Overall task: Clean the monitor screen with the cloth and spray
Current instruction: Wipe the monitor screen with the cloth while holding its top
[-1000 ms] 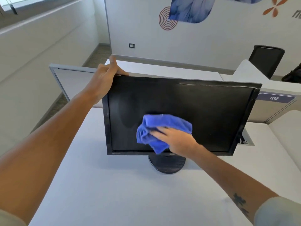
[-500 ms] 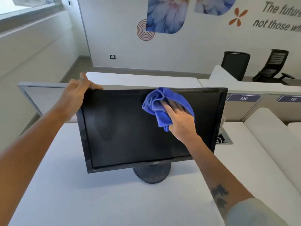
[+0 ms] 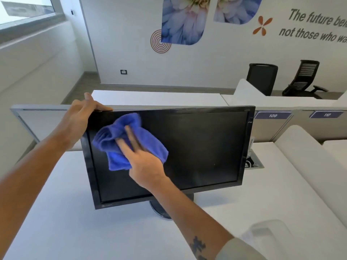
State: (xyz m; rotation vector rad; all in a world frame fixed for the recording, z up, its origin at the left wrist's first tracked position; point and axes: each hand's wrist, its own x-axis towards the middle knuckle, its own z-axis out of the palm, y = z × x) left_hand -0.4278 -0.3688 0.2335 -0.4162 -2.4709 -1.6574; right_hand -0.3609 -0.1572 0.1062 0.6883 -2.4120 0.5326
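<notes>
A black monitor (image 3: 202, 147) stands on a round base on the white desk (image 3: 75, 222), its dark screen facing me. My left hand (image 3: 80, 117) grips the monitor's top left corner. My right hand (image 3: 142, 160) presses a crumpled blue cloth (image 3: 120, 145) flat against the upper left part of the screen, fingers spread over it. A translucent white object (image 3: 270, 231), blurred, sits at the lower right near my right sleeve; I cannot tell whether it is the spray.
A grey desk divider (image 3: 37, 117) runs behind the monitor, with number plates 109 and 110 on the right. A cable hatch (image 3: 253, 162) opens in the desk right of the screen. Two black office chairs (image 3: 262, 77) stand by the far wall.
My right hand has swept the cloth from the screen's lower middle up to the top, then left to the upper left area. My left hand stays on the top left corner.
</notes>
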